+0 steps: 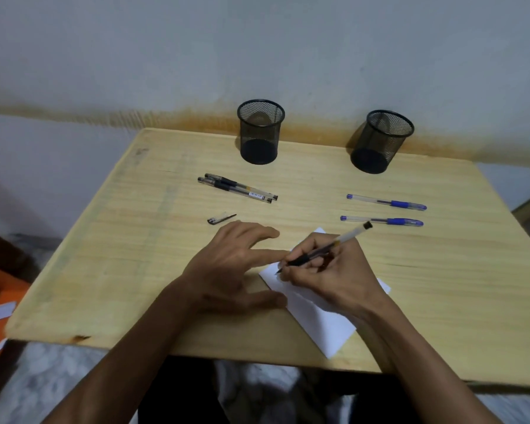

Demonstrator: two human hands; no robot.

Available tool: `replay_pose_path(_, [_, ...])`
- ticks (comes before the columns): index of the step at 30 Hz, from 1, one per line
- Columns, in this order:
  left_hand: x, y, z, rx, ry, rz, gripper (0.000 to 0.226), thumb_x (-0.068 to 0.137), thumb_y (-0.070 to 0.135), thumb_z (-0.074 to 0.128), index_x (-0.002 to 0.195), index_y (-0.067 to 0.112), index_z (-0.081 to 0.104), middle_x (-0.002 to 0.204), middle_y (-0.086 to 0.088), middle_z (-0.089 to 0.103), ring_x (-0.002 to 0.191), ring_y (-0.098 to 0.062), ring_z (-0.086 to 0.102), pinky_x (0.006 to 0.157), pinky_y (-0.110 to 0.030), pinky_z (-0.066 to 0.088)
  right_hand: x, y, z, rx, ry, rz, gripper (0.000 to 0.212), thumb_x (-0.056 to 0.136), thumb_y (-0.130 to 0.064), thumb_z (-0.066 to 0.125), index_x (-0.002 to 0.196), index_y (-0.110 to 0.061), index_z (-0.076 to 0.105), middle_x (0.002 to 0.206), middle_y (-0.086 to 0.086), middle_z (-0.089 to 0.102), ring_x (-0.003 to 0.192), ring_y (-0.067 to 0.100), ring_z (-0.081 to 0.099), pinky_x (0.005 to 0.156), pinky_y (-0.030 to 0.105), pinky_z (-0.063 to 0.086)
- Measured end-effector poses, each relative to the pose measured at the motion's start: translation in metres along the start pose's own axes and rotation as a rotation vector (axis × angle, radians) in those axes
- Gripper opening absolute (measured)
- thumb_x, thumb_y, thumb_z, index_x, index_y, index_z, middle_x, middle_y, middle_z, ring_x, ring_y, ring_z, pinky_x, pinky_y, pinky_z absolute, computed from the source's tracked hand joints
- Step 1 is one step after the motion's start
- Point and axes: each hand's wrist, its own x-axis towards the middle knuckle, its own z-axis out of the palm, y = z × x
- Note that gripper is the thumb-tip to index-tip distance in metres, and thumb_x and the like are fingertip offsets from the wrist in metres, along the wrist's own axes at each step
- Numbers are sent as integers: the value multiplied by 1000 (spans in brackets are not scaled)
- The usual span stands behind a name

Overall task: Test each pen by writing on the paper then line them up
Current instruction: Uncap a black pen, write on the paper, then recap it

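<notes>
A person sits at a wooden table (129, 240), testing a black pen (325, 247). The right hand (328, 270) pinches it in a writing grip, tip touching a white paper (318, 322). The left hand (230, 267) lies spread and flat, fingertips steadying the paper's edge. Its cap (221, 218) lies just beyond (likely to go back on next, then the pen laid beside the two black pens (237, 188)). Two blue pens (384, 212) lie to the right. Any ink mark is hidden under the hand.

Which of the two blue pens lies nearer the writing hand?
The nearer blue pen, just beyond the right hand. The other blue pen lies farther back, toward the right mesh cup.
</notes>
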Motion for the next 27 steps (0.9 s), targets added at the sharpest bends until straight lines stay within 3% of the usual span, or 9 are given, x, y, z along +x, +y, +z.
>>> replay_pose_path(6, [1,1,-2,-26,12,-40,63,80,68,64,134,37,60,138,3,57,128,-19,49,106,-42,36,8,8,10,-98,-41,24,16,69,6,80,67,-8,73,69,9,76,63,27,70,59,43,54])
replay_pose_path(10, [1,3,-4,5,0,-61,62,79,67,65,134,40,59,140,4,55,130,-19,47,108,-41,35,9,10,7,-104,-67,15,16,71,7,81,74,-6,72,73,9,77,67,36,71,58,43,55])
replay_pose_path(15, [0,3,-5,21,-20,-67,63,78,66,63,136,41,56,144,3,52,134,-21,44,109,-44,33,11,15,13,-74,-60,-2,12,69,0,75,64,-9,69,63,6,72,55,18,61,55,33,47])
replay_pose_path(18, [0,3,-7,13,-29,-78,64,77,67,61,136,43,55,146,3,50,136,-19,42,111,-43,30,13,20,13,-47,-58,13,10,70,-3,77,65,-6,69,62,7,71,54,19,61,54,35,47])
replay_pose_path(22, [0,4,-8,6,-31,-88,63,77,69,61,133,41,59,146,4,50,137,-18,41,111,-43,30,14,20,14,-91,-69,-2,13,68,-8,80,64,-7,67,63,11,71,57,36,64,53,46,49])
replay_pose_path(25, [0,4,-7,1,-30,-90,61,76,69,61,130,40,61,146,3,51,137,-19,42,110,-43,32,15,17,13,-156,-84,-16,18,63,-14,78,60,-6,62,59,14,67,53,24,55,52,44,44])
replay_pose_path(27, [0,5,-7,-3,-29,-92,61,76,69,62,130,40,61,146,3,51,137,-19,41,111,-43,32,15,15,13,-179,-89,-29,20,63,-14,78,59,-4,61,60,15,68,54,26,57,52,41,43])
